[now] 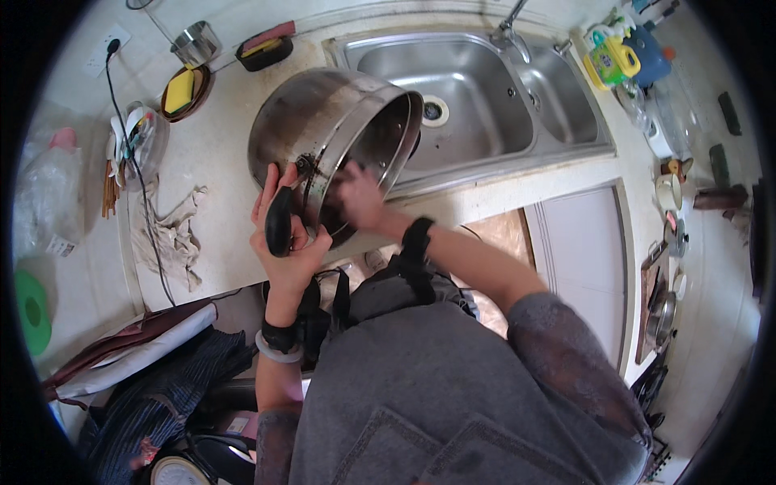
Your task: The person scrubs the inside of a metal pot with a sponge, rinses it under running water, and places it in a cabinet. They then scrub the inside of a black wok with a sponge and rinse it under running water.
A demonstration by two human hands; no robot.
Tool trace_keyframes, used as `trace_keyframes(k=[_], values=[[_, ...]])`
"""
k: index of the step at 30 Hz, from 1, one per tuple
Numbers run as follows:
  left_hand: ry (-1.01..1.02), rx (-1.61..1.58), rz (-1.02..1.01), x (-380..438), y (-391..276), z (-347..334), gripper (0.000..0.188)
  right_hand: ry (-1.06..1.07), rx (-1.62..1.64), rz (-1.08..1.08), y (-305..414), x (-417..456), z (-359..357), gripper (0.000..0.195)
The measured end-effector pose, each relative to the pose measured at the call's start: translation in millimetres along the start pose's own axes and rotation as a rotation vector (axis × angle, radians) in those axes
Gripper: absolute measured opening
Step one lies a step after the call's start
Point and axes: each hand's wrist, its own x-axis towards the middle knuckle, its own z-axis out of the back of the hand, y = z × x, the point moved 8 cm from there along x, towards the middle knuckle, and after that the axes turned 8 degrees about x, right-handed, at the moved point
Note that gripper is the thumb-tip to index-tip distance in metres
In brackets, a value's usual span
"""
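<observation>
A large stainless steel pot (303, 109) is tilted on its side at the counter's edge, just left of the sink, its opening turned to the right. Dark stains mark the metal around its handle mount. My left hand (288, 224) grips the pot's side by the black handle (279, 222), thumb at the rim. Inside the mouth of the pot is my right hand (357, 197), blurred; whether it holds anything cannot be made out.
The double-bowl steel sink (473, 139) with a faucet (512, 39) lies right of the pot. A crumpled cloth (167, 236), a black cable (142, 182) and a yellow sponge (179, 92) are on the left. Detergent bottles (609, 63) stand beyond the sink.
</observation>
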Motion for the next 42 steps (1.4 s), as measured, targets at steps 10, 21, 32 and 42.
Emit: trace_keyframes(k=[10,21,32,42], values=[[0.035,0.035,0.01,1.2,-1.2,-0.9,0.028,-0.175,0.061,0.128,24.0,1.7,2.2,0.013],[0.032,-0.002,0.003,6.0,0.2,-5.1,0.031,-0.269,0.14,0.145,19.3,-0.9,-6.7,0.012],[0.018,-0.022,0.069,-3.1,7.8,0.8,0.027,0.012,0.209,0.002,12.6,3.7,-12.5,0.021],[0.051,-0.048,0.123,-2.2,6.6,-2.1,0.032,-0.085,0.172,0.081,33.3,-5.2,-8.6,0.031]])
